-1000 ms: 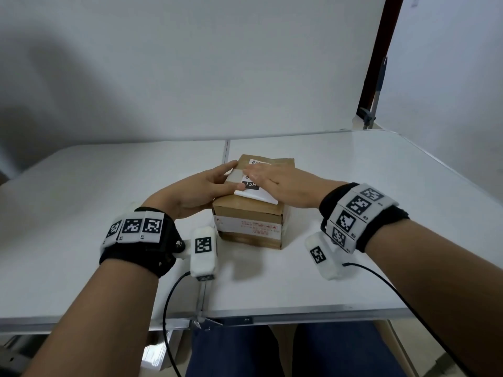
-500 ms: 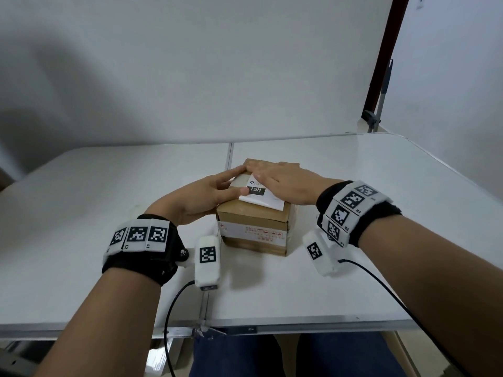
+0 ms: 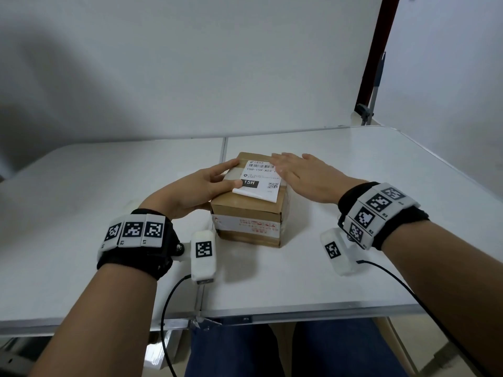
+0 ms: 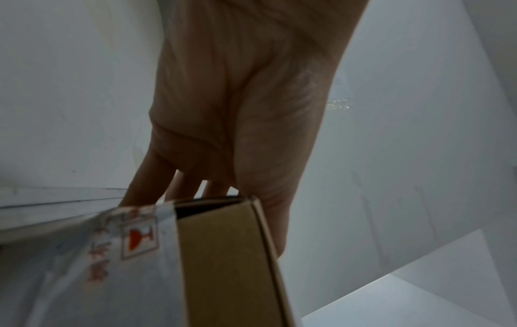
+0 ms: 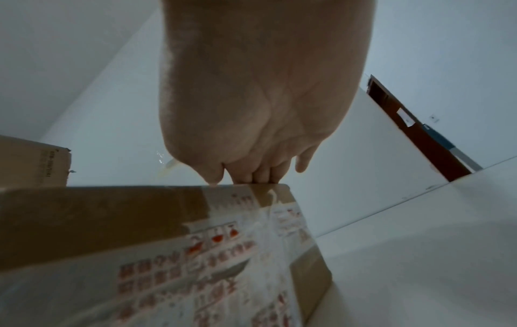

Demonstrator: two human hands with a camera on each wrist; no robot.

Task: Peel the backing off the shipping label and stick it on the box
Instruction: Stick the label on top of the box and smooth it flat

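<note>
A brown cardboard box (image 3: 246, 213) with red-printed tape stands mid-table. The white shipping label (image 3: 258, 180) lies on its top; the near-left corner looks slightly lifted. My left hand (image 3: 215, 180) rests against the box's left side, thumb and index finger lying on the top beside the label. My right hand (image 3: 296, 172) lies flat with straight fingers over the label's far right part. In the left wrist view the left hand (image 4: 238, 110) reaches along the box (image 4: 223, 265). In the right wrist view the right hand's fingertips (image 5: 257, 174) touch the top edge of the box (image 5: 140, 221).
The white table (image 3: 367, 240) has a seam (image 3: 222, 151) running back from the box and a metal front edge. Cables trail from both wrist cameras. A red-brown post (image 3: 373, 50) stands at the back right. Another piece of cardboard (image 5: 33, 163) shows in the right wrist view.
My right hand has slid to the right and farther back across the label, uncovering most of its print. The left hand stays at the box's left side.
</note>
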